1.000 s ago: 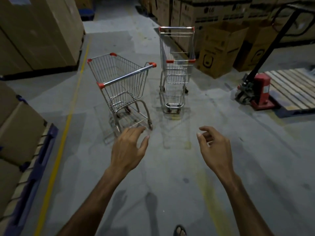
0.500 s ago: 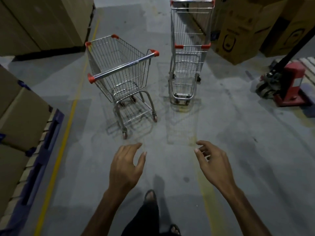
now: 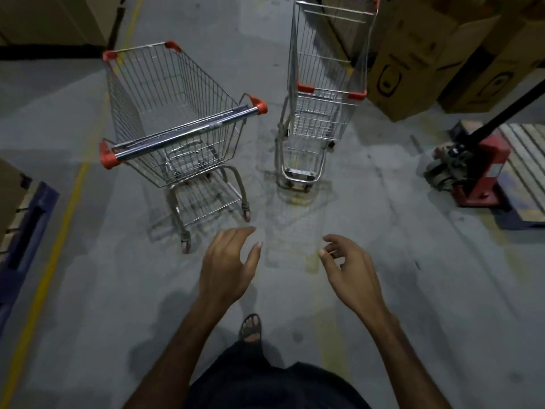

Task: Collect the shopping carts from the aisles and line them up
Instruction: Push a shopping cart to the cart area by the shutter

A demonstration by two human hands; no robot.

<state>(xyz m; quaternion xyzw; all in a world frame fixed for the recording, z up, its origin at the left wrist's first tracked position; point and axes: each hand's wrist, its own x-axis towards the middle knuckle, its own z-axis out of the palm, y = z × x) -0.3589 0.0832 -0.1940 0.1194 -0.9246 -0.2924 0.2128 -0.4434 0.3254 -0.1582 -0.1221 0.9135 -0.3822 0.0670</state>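
Two wire shopping carts with orange corner caps stand on the grey floor ahead of me. The nearer cart (image 3: 174, 125) is at centre left, its chrome handle bar turned toward me at an angle. The second cart (image 3: 326, 93) stands to its right, narrow end toward me, a gap between them. My left hand (image 3: 228, 267) reaches forward with relaxed fingers, below and right of the near cart's handle, touching nothing. My right hand (image 3: 351, 270) is also out in front, fingers loosely curled, empty.
Cardboard boxes (image 3: 413, 54) stand at the upper right and more at the upper left. A red pallet jack (image 3: 472, 172) with a wooden pallet (image 3: 525, 160) sits at right. A blue pallet (image 3: 23, 231) lies at left beside a yellow floor line (image 3: 53, 255).
I have walked closer: both carts now appear larger and nearer. My hands stay held out in front, empty, and my foot has stepped into view.
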